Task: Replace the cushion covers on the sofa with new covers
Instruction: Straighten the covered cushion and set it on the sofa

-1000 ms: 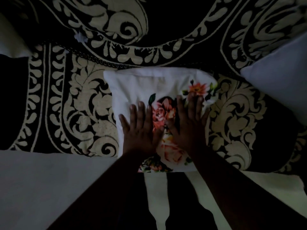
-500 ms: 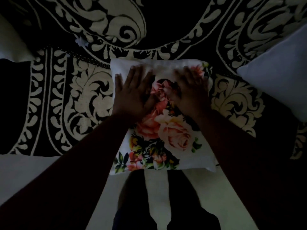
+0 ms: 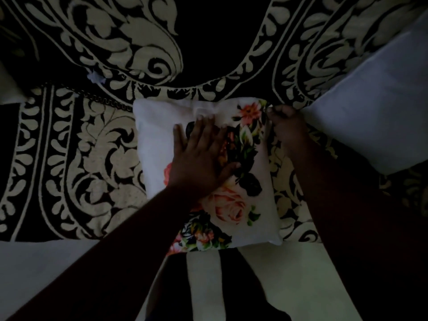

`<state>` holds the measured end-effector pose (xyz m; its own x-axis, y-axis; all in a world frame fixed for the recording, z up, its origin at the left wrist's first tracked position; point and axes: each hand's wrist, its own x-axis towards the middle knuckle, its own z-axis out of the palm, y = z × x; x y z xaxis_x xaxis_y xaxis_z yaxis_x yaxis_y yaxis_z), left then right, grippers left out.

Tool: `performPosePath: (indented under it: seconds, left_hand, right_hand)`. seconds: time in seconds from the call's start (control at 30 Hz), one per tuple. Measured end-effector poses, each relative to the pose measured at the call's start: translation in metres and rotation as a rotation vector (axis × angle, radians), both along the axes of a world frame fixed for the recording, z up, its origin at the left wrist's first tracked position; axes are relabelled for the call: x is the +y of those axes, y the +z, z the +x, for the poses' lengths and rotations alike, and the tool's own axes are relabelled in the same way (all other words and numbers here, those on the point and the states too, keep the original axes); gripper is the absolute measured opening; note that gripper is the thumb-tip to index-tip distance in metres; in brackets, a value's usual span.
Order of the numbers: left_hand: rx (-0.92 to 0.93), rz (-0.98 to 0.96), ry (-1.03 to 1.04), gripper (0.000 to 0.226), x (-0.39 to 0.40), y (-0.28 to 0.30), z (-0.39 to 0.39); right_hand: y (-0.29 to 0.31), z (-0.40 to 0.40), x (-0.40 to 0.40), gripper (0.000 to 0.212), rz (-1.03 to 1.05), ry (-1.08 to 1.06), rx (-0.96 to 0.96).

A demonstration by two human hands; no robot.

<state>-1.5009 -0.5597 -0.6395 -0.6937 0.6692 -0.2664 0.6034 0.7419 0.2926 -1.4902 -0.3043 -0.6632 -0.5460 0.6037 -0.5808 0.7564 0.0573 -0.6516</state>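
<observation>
woven black-and-cream scrollwork sofa (image 3: 97, 163) carries a plain white pillow (image 3: 370, 107) at right and a soft, square floral cushion (image 3: 234, 205) mid-seat. left hand (image 3: 199, 156) presses flat on it, fingers straight; right hand (image 3: 286, 126) pinches its far right corner.

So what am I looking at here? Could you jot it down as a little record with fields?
Setting: patterned black-and-cream sofa, dim light
Main item: floral cushion lying on the seat
Left hand: flat on the cushion, fingers spread, pressing
Right hand: curled at the cushion's far right corner, seemingly pinching the cover
Nearby: plain white cushion at right
Stage: apparently neatening the floral cover
</observation>
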Motion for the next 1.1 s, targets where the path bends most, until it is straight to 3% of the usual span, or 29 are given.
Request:
performPosePath:
  seconds: [0.13,0.23,0.33,0.4,0.63,0.93,1.03,1.1]
  left_hand:
    - [0.018,-0.04,0.016,0.085,-0.003,-0.014,-0.001]
    - [0.029,-0.04,0.004,0.086,-0.005,-0.016,-0.001]
    - [0.031,-0.039,0.01,0.086,-0.01,-0.015,0.003]
    - [0.025,-0.044,0.021,0.085,-0.011,-0.015,0.004]
    - [0.011,-0.029,0.037,0.085,-0.011,-0.015,0.004]
    - [0.028,-0.037,0.043,0.085,-0.009,-0.019,0.006]
    - [0.02,-0.044,0.038,0.085,-0.008,-0.02,0.005]
    - [0.019,-0.049,0.029,0.085,-0.007,-0.02,0.005]
  right_hand:
    - [0.013,-0.005,0.016,0.01,-0.145,-0.063,0.013]
    - [0.017,-0.015,0.024,0.023,-0.272,-0.103,-0.033]
    - [0.022,-0.025,0.024,0.026,-0.178,0.251,-0.137]
    - [0.026,-0.027,0.021,0.015,-0.158,0.396,-0.142]
    - [0.034,0.0,0.035,0.018,-0.399,0.33,-0.084]
    - [0.025,-0.005,0.014,0.012,0.164,0.751,-0.041]
    - [0.02,-0.01,0.02,0.016,0.34,0.766,0.004]
    - [0.014,-0.015,0.033,0.021,0.475,0.649,-0.016]
